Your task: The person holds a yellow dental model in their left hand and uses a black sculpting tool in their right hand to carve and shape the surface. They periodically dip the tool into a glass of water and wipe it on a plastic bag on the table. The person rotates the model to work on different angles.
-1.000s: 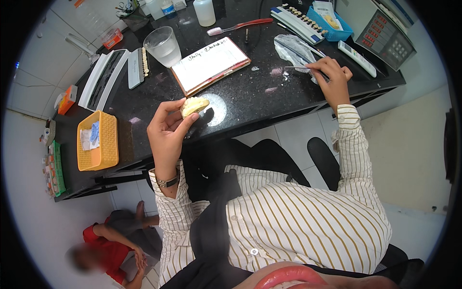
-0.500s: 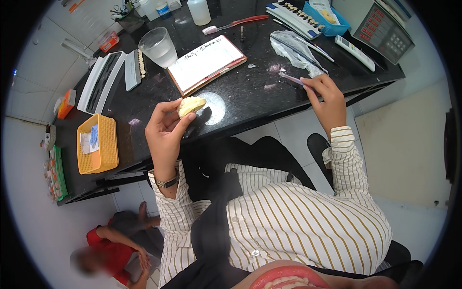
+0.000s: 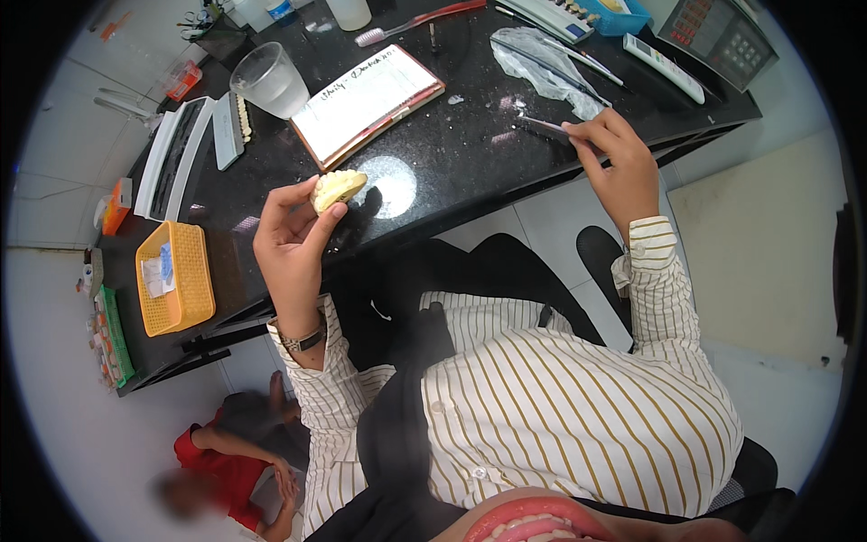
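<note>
Between the thumb and fingers of my left hand [image 3: 291, 233] is a pale yellow dental cast [image 3: 338, 191], its row of teeth facing up and left. I hold it above the near edge of the black table, beside a bright round patch of light. My right hand [image 3: 621, 172] pinches a slender tool [image 3: 545, 126] near its end. The tool's thin tip points left, over white crumbs on the tabletop, and my fingers hide the rest of it. Just beyond lies a crumpled clear plastic bag [image 3: 533, 68] with thin brushes [image 3: 591, 65] on it.
A clipboard-like pad [image 3: 366, 104] with handwriting lies beyond the cast, next to a clear cup [image 3: 271, 81] of liquid. Farther back is a red-handled toothbrush [image 3: 420, 24]. A yellow basket [image 3: 194, 294] stands at left. A white remote [image 3: 664, 69] lies right. Someone in red sits lower left.
The view has shifted, so the table's things sit a little farther left and up. My left hand has turned the cast slightly. The tool in my right hand lies at a slightly different angle.
</note>
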Available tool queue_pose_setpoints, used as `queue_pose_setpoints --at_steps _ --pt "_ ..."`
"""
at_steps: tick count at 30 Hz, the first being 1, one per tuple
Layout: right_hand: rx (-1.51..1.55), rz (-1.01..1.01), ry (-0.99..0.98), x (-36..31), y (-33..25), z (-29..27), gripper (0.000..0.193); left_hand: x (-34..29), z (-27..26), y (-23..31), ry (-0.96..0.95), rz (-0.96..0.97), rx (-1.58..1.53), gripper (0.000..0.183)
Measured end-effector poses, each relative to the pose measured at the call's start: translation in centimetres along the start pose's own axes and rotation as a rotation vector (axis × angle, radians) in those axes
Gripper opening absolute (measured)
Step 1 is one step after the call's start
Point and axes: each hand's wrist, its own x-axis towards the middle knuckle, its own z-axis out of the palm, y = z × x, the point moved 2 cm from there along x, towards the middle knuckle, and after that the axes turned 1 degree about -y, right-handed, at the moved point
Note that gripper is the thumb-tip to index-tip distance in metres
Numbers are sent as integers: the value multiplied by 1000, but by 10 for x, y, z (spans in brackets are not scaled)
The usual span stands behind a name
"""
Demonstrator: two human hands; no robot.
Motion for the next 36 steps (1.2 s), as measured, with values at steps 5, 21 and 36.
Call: queue_pose_setpoints --at_steps 5,21,36 --pt "-112 -42 10 3 -2 4 9 -1 -2 1 9 -7 32 28" --pt "-168 -51 53 0 -12 7 5 0 -2 0 32 -17 48 30" --pt "-12 -80 60 5 10 10 9 1 -2 0 14 -27 -4 30"
